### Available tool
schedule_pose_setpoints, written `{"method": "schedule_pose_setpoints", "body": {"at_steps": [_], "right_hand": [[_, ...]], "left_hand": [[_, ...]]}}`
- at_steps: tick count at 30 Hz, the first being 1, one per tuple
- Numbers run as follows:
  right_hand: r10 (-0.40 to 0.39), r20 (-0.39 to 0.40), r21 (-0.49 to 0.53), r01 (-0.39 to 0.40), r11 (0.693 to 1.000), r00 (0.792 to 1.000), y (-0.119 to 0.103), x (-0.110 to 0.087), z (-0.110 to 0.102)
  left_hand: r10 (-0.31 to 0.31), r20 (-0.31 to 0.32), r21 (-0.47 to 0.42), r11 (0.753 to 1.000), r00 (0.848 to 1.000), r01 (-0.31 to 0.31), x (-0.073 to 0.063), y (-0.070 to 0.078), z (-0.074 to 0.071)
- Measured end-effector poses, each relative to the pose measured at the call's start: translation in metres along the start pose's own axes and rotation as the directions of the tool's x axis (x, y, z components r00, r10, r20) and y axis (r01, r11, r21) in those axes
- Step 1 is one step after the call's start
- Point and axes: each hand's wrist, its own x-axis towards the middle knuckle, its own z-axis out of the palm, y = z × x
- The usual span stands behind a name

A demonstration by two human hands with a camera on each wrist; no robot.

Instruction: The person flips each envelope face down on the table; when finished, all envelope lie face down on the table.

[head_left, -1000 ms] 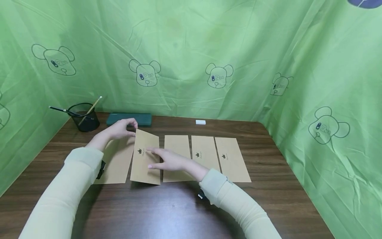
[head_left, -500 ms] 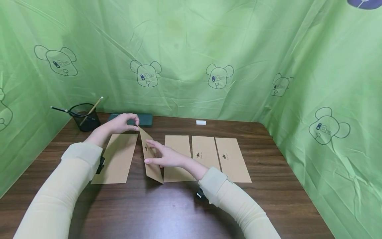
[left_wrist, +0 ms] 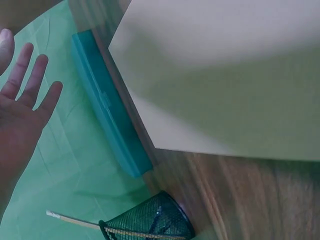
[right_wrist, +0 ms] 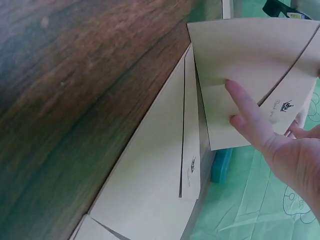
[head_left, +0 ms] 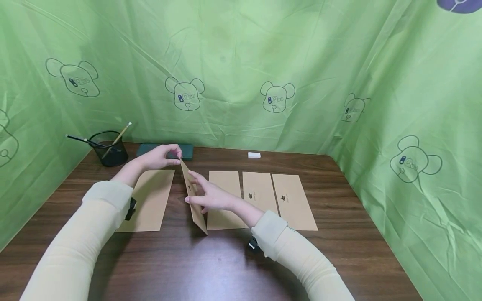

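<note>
Brown card [head_left: 191,189] between hands [head_left: 157,159]: turned from broad face to nearly edge-on.

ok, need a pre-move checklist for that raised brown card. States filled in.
1. Left hand holding raised card: ok, pinches its far upper corner.
2. Right hand gripping it: cannot tell; fingers are at the card, but whether pinching or only touching is unclear.
3. Raised card's lower edge off the table: cannot tell.
4. Left card lying flat: ok.
5. Left card fully visible from the head view: not ok, left sleeve covers part.
6. White block apart from both hands: ok.
</note>
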Motion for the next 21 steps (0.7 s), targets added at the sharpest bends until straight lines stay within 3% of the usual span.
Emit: {"method": "schedule_pose_setpoints", "body": {"at_steps": [7,12,21], "right_hand": [[-0.007,0.006,0.014,0.007,1.000,1.000,0.001,-0.005,-0.004],[-0.059,0.012,0.068,0.058,0.996,0.998,0.001,-0.010,-0.008],[-0.134,-0.008,0.032,0.134,0.991,0.991,-0.001,-0.011,-0.016]], "left_hand": [[0.022,0.054,-0.013,1.000,0.998,-0.021,0.001,-0.005,0.019],[0.026,0.044,-0.049,0.999,0.999,-0.024,0.004,-0.009,0.029],[-0.050,-0.017,-0.027,0.998,0.999,0.049,0.007,-0.003,0.021]]}}
